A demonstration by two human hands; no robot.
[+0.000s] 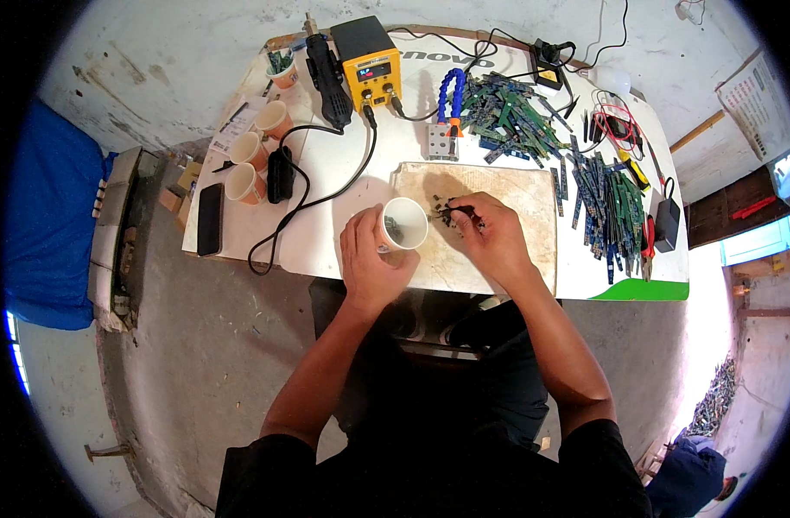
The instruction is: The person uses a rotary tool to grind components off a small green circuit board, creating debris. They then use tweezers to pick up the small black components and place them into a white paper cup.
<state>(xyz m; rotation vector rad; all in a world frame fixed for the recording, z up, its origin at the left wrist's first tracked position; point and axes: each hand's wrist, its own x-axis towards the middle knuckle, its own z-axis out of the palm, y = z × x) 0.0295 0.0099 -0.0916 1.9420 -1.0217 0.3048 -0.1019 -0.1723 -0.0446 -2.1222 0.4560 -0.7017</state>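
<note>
My left hand (pixel 366 263) is wrapped round a white paper cup (pixel 421 226), tilted so that its mouth faces up at me. Small grey-green bits (pixel 396 230) lie at the bottom of it. Just right of the cup, my right hand (pixel 497 240) reaches over a worn beige board (pixel 533 194), thumb and fingers pinched together. Something dark shows at those fingertips, too small to name. Beneath and beside them is a little scatter of small black parts (pixel 441 207) on the board.
A yellow soldering station (pixel 371 73) with a black hot-air gun (pixel 328 86) stands at the back. Piles of narrow green circuit boards (pixel 511 112) lie to the right, near red-handled pliers (pixel 648 237). Paper cups (pixel 244 185), a phone (pixel 211 220) and a looping black cable (pixel 301 207) occupy the left.
</note>
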